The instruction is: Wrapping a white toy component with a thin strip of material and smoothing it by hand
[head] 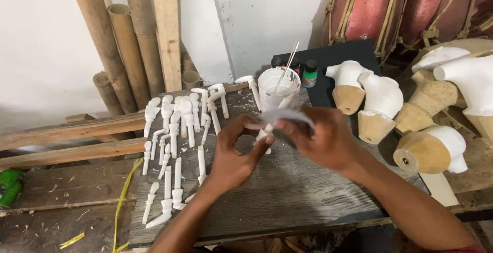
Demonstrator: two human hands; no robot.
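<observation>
Your left hand (233, 155) has thumb and forefinger pinched shut on a small white carved piece (265, 136), gripped near its top end; its lower end hangs just above the table (287, 191). The other fingers curl loose underneath.

Your right hand (326, 140) is closed on a grey sheet (285, 115), probably sandpaper or cloth. It's motion-blurred, so I can't tell which. The sheet is folded over the top of the piece and touching it.

Handling, my read: the piece is light, stiff and thin, so likely brittle at the narrow sections. The white coating looks chalky and may rub off or slip under the fingers. Hold it at a thicker part, close to where the sheet works, and don't lever on the far end. The sheet is limp and needs finger pressure behind it.

Pose: both forearms come in from the bottom edge, right one angled in from the lower right, hands meeting over the middle of the table, wrists raised off the surface.

Around you: rows of similar white limb-like pieces (177, 130) lie left of the hands. A white cup (277, 86) with a stick in it stands just behind them, with small paint bottles (309, 73) beside it. White-coated wooden torsos (382, 104) sit to the right, bamboo poles (118, 42) at back left.
</observation>
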